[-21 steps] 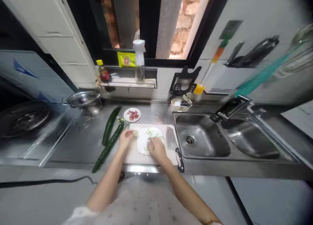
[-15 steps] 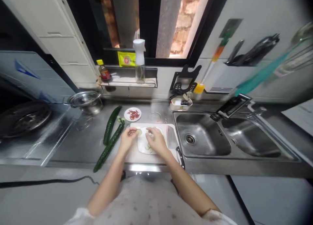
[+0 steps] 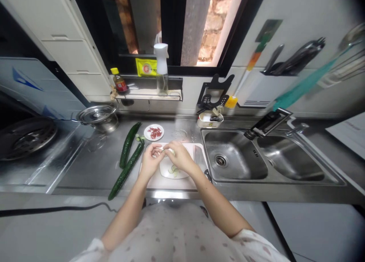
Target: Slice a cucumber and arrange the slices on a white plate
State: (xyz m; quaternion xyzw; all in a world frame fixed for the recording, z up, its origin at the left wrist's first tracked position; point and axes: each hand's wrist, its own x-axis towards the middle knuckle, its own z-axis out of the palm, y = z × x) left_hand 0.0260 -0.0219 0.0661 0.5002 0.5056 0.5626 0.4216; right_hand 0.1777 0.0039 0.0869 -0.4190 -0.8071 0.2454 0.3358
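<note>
My left hand (image 3: 150, 161) and my right hand (image 3: 180, 156) meet over a white plate (image 3: 182, 175). Their fingertips pinch a thin cucumber slice (image 3: 170, 151) between them, partly hidden by the fingers. On the plate lie several pale green cucumber slices (image 3: 173, 171) arranged close together. Beneath it is a white cutting board (image 3: 164, 184). A knife (image 3: 199, 158) rests along the board's right side, its black handle near the edge. Two whole cucumbers (image 3: 130, 144) lie left of the board, with small cucumber pieces (image 3: 139, 137) beside their upper ends.
A small white dish (image 3: 147, 135) with chopped red bits sits behind the board. Right of the board is a double steel sink (image 3: 236, 174) with a black faucet (image 3: 265, 125). A lidded steel pot (image 3: 107, 123) stands back left. A shelf (image 3: 145, 94) carries bottles.
My hands have come together; the right moved left to meet the left at the cucumber slice. The slices on the plate are now less covered. The view has shifted slightly.
</note>
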